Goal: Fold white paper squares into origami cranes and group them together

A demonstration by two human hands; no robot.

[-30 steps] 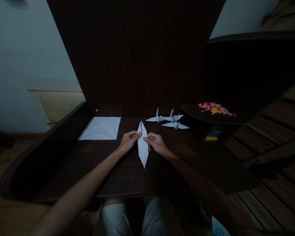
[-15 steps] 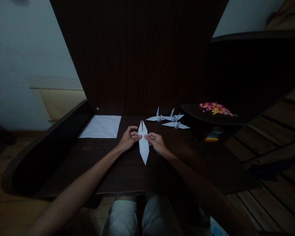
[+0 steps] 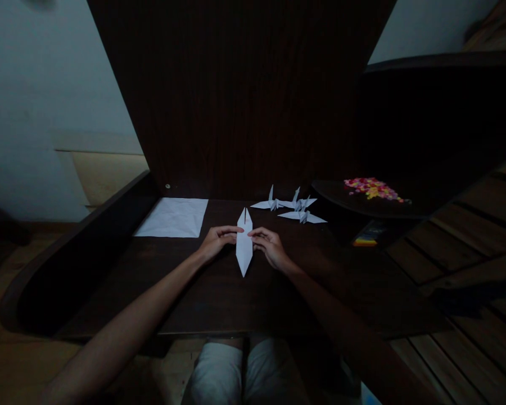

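A long, narrow white folded paper (image 3: 244, 247), pointed at both ends and split at its far tip, lies on the dark wooden table (image 3: 219, 298). My left hand (image 3: 216, 241) pinches its left edge near the middle, fingers curled. My right hand (image 3: 269, 245) pinches its right edge at the same height. Both hands rest low on the table.
A flat white paper sheet (image 3: 173, 217) lies at the back left. Three finished white paper cranes (image 3: 293, 207) stand behind my right hand. A dark tray (image 3: 341, 198) with colourful small bits (image 3: 371, 187) sits at the right. A dark upright panel (image 3: 236, 95) rises behind the table.
The folded paper has come down flatter onto the table and a little nearer the back. Both hands stayed on its edges and lowered with it.
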